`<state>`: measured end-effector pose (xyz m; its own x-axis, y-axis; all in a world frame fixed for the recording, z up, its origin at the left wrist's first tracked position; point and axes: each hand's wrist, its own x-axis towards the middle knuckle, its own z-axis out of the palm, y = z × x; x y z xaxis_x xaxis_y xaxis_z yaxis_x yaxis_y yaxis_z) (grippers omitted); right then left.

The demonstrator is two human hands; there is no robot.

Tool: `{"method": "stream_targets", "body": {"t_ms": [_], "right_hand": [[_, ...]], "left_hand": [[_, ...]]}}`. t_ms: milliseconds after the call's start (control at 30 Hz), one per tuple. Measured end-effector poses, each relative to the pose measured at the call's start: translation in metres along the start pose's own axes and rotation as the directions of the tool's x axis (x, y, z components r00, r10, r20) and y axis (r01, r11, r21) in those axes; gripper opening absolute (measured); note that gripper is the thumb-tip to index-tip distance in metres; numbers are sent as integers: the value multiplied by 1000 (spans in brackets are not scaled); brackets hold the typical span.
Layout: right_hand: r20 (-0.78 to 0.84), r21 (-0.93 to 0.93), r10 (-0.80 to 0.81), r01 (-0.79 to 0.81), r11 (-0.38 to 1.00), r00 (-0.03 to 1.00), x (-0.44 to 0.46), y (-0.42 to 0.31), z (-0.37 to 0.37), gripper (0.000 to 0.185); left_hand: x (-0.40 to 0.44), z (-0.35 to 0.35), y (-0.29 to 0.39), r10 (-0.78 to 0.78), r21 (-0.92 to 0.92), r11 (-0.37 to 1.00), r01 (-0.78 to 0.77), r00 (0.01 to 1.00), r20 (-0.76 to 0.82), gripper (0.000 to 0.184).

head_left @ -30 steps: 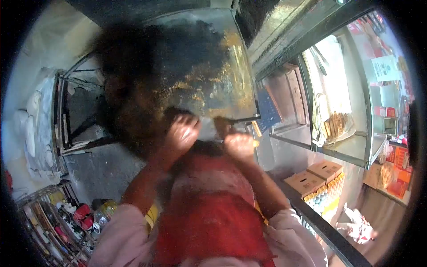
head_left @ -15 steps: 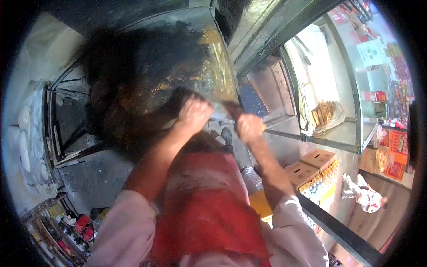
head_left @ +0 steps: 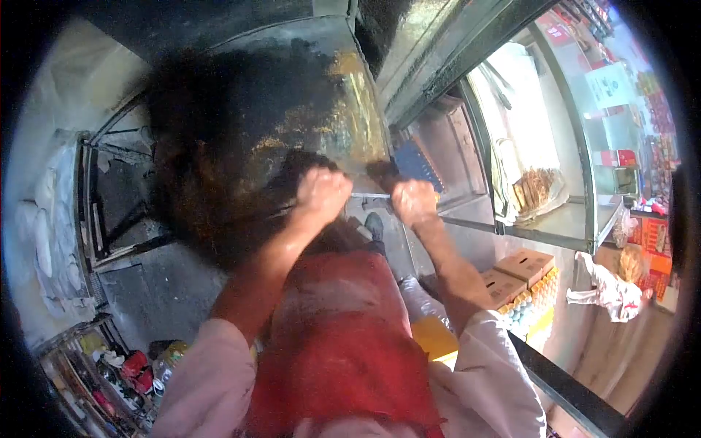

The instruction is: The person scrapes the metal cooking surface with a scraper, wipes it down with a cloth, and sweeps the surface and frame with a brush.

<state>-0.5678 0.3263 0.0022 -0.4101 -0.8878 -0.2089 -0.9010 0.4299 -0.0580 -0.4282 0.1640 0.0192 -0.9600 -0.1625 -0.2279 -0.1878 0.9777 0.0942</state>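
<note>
Both of my hands are closed over the near edge of a dark, stained surface (head_left: 292, 109) with yellowish-brown residue. Between them runs a thin metal tool (head_left: 371, 196), seen nearly edge-on. My left hand (head_left: 323, 193) grips its left end, knuckles up. At the other end, my right hand (head_left: 414, 200) is wrapped round it, with a small yellowish tip showing beyond the fist. The tool's exact shape is hidden by the fingers. Dark shadows of the hands fall on the surface. A red apron (head_left: 350, 350) covers my front.
At the right stand brown cartons (head_left: 522, 266) beside trays of eggs (head_left: 537, 299), below a metal-framed case (head_left: 584, 212) with a bag of brown sticks. A person (head_left: 612, 288) is further right. Left are a metal frame (head_left: 91, 204) and a rack (head_left: 73, 372) of items.
The view has shifted, with the surface moving left in the picture. My hands have moved slightly right in view, still gripping the tool. The other person has moved up in the picture.
</note>
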Motion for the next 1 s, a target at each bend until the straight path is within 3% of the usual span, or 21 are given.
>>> {"method": "stream_targets", "body": {"t_ms": [67,133,167,200,267,300,333,433,467,500,567,600,633,667,700,733,767,800,867,900,1000], "right_hand": [[-59,-31,28,-30,999,998,-5,-5,-2,20],[101,-129,4,9,992,995,-11,-8,1,24],[-253,-78,-115,98,992,961,-17,1,30,31],[-474,-102,-196,168,981,858,-14,-1,26,26],[80,-97,-38,46,994,996,-6,0,7,19],[-13,-32,-16,16,999,1000,-5,-3,-9,14],[72,-41,22,-19,999,997,0,1,-4,14],[195,-105,39,-18,994,980,-9,-4,3,17],[-312,12,-64,71,997,948,-18,-2,25,18],[-244,-12,-39,37,999,969,-12,-4,24,18],[-137,-45,-36,31,999,990,-4,3,29,17],[110,-7,56,-55,998,992,-3,-5,3,16],[168,-29,92,-88,996,982,-12,-15,9,22],[184,-72,131,-120,990,974,-4,-11,10,32],[-134,-25,33,-37,999,990,-13,-12,24,24],[-432,-6,-54,57,998,900,-24,-12,40,19],[-466,4,-36,43,999,884,-26,-15,36,15],[-472,3,-40,47,999,881,-17,-9,34,15],[-27,-158,9,-13,987,1000,5,10,32,28],[24,-95,96,-93,991,995,13,13,24,31],[-74,34,106,-104,994,992,-21,6,11,30]], "left_hand": [[-7,7,-1,22,-38,999,-26,995,-96,18],[-16,49,3,83,32,997,-77,914,-396,20],[-12,61,12,-101,61,990,130,933,-344,21],[-18,37,17,4,239,968,78,946,-324,19],[-8,38,16,-26,131,990,53,979,-200,17],[-1,20,13,-79,100,991,88,993,-88,16],[1,2,12,-66,83,995,64,998,19,16],[-14,30,8,56,181,983,-10,966,-254,18],[-14,41,9,31,215,976,27,964,-262,18],[-8,60,6,65,231,973,23,928,-367,20],[1,28,3,-4,174,984,43,976,-218,19],[-5,16,1,38,112,994,-17,981,-191,19],[3,2,-2,-24,70,997,23,1000,8,19],[-3,3,-2,-35,79,996,36,999,-20,19],[-14,16,2,6,141,990,12,992,-123,19],[-17,36,3,57,203,979,-13,975,-213,20],[-9,73,3,46,257,966,33,954,-295,21],[-6,72,0,43,262,964,38,953,-300,21],[1,68,-4,166,259,965,29,701,-694,23],[10,25,4,-68,76,994,84,979,-193,23],[-11,6,17,80,260,965,14,934,-348,21]]}}
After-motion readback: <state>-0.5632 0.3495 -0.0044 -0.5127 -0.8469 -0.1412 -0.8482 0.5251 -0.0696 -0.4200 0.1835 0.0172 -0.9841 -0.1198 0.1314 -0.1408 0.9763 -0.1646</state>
